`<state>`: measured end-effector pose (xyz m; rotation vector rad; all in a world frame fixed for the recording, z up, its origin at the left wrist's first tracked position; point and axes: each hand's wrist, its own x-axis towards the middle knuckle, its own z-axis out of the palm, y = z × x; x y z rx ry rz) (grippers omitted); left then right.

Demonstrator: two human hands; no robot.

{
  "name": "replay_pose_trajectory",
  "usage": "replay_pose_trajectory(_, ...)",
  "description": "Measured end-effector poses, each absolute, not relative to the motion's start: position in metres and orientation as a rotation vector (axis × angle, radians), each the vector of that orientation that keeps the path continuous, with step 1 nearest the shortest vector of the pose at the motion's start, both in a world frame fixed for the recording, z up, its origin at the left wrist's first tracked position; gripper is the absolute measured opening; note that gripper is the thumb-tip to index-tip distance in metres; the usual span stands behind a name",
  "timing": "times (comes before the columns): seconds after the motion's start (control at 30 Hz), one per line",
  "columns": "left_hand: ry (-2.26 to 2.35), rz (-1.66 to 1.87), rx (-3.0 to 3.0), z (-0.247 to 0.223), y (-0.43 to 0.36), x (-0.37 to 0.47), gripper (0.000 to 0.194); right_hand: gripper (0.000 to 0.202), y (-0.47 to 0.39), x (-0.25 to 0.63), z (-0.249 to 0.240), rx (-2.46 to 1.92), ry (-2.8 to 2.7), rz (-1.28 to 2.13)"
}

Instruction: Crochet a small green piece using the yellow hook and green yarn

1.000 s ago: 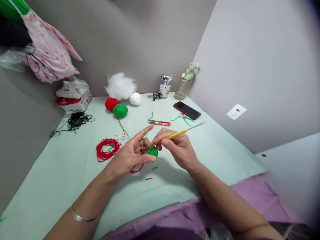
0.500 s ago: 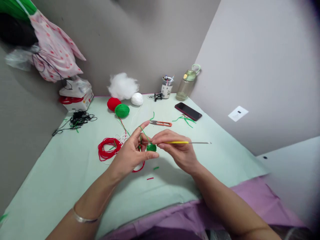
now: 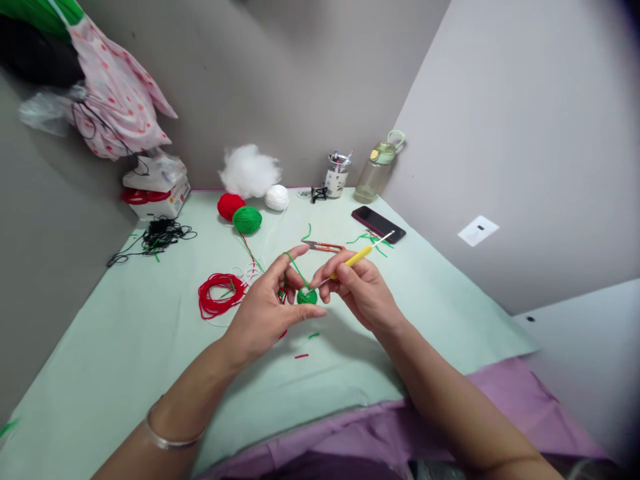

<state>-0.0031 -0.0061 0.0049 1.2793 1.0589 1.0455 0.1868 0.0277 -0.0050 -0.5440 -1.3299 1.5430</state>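
Between the thumb and fingers of my left hand (image 3: 267, 300) is a small round green crochet piece (image 3: 307, 297). A strand of green yarn (image 3: 297, 267) runs from it up over my raised left index finger. My right hand (image 3: 364, 288) is closed around the yellow grip of a crochet hook (image 3: 357, 256). The hook's lower tip meets the top of the green piece, and its other end slants up to the right. Beyond my hands lie orange thread snips (image 3: 325, 247). A loose coil of red yarn (image 3: 220, 295) rests left of my left hand.
Red (image 3: 231, 207), green (image 3: 247, 220) and white yarn balls (image 3: 277, 198) sit at the back beside white stuffing (image 3: 250, 170). A phone (image 3: 379, 224), a bottle (image 3: 375, 170) and a pen cup (image 3: 337, 177) stand or lie back right. Black yarn (image 3: 160, 237) is tangled at left.
The crochet hook has swung from nearly level to slanting up to the right. My right hand has turned, with its thumb now on top of the yellow grip. More of the green piece shows.
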Motion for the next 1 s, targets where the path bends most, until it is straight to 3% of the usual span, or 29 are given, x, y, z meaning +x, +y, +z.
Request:
replay_pose_trajectory(0.43, 1.078, 1.007, 1.299, 0.001, -0.003, -0.003, 0.085, 0.027, 0.028, 0.206, 0.003, -0.546, -1.751, 1.273)
replay_pose_trajectory(0.73, 1.139, 1.222, 1.221, -0.005, -0.003, 0.005, 0.086, 0.016, 0.019, 0.191, -0.016, -0.390, -1.986, 0.386)
replay_pose_trajectory(1.0, 1.036, 1.366, 1.306, -0.007, -0.015, 0.008, 0.054, 0.015, 0.014, 0.189, -0.015, -0.382, -1.889, 0.176)
